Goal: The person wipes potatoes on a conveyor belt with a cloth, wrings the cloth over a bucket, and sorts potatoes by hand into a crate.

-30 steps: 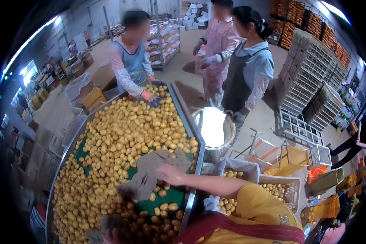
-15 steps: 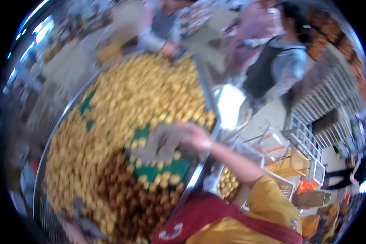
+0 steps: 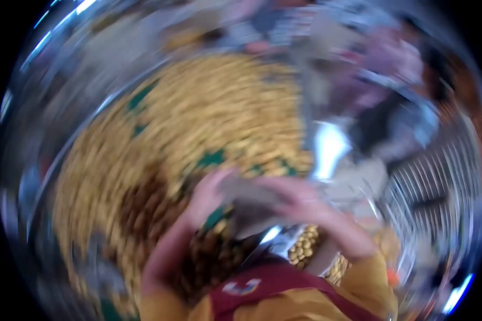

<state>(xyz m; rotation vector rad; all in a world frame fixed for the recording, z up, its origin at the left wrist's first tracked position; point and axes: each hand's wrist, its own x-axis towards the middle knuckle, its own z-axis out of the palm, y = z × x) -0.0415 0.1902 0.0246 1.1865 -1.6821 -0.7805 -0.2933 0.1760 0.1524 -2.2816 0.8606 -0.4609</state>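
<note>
- Though head view's blurred, we've got grey cloth (image 3: 251, 206) btwn L hand (image 3: 210, 193) & R hand (image 3: 295, 199), both closed on it; exact finger spread, can't tell.
- Yellow potatoes (image 3: 214, 107) beyond both hands.
- Brown potatoes (image 3: 149, 208) left of L hand.

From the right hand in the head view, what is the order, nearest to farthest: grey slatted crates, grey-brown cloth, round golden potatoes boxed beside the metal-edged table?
1. Grey-brown cloth: in the right hand.
2. Round golden boxed potatoes: below the hand in the picture.
3. Grey slatted crates: far to the right.
</note>
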